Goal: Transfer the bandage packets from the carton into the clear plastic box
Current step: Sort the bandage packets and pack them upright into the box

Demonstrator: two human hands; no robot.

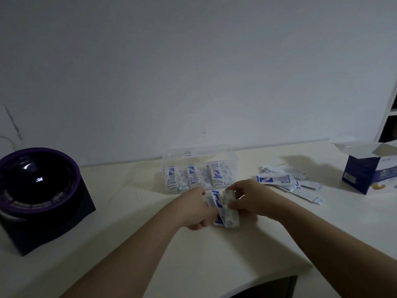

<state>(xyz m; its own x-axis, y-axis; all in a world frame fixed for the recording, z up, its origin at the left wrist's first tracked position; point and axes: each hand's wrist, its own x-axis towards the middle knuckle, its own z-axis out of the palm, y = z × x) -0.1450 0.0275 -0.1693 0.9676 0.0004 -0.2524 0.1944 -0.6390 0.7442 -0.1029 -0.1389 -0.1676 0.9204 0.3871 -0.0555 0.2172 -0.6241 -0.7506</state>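
Left hand (197, 208), right hand (247, 201) around packets (226, 215)

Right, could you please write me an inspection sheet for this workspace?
Surface: pale table, dimly lit.
Job's things: box holds three upright bundles; loose packets lie to its right; open carton at far right.
Clutter: dark round device at left.
Grips: left hand and right hand both hold a stack in front of the box.
Cables: possibly a pale cord behind the device; unclear.
Surroundings: white wall; shelf at right edge.
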